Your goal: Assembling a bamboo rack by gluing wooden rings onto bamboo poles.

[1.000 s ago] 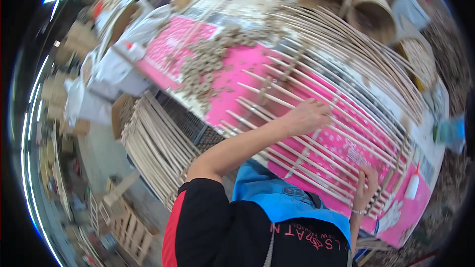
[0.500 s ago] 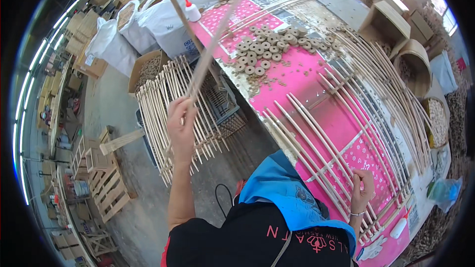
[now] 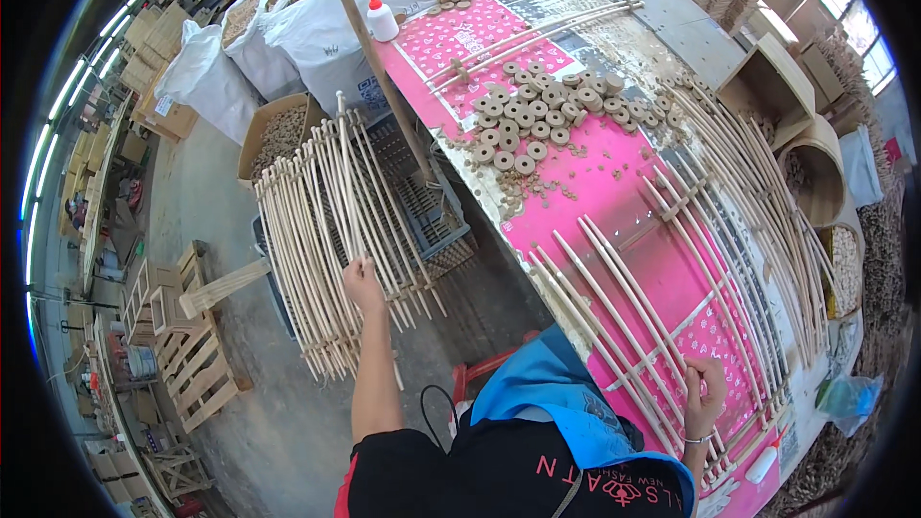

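Observation:
My left hand [image 3: 365, 285] is closed round a long pale wooden rod [image 3: 351, 177] with a knobbed far end. That rod lies over a dense row of similar rods [image 3: 297, 249] resting on a grey plastic crate [image 3: 436, 221]. On the right, my right hand [image 3: 705, 393] hovers at the pink-covered table [image 3: 600, 182], its fingers curled together beside several loose rods [image 3: 614, 326]. Whether anything small sits in those fingers is hidden. Round wooden discs with centre holes [image 3: 537, 110] are heaped farther up the table.
A glue bottle with a red tip [image 3: 382, 19] stands at the table's far left; another bottle [image 3: 763, 463] lies near right. More rods [image 3: 767, 201] line the right side. White sacks [image 3: 307, 48], a box of small pieces [image 3: 283, 134] and a pallet [image 3: 201, 369] are at left.
My left hand has brought its raised rod down onto the row over the crate, moving nearer and slightly right. My right hand stays curled by the table rods. The view has shifted slightly.

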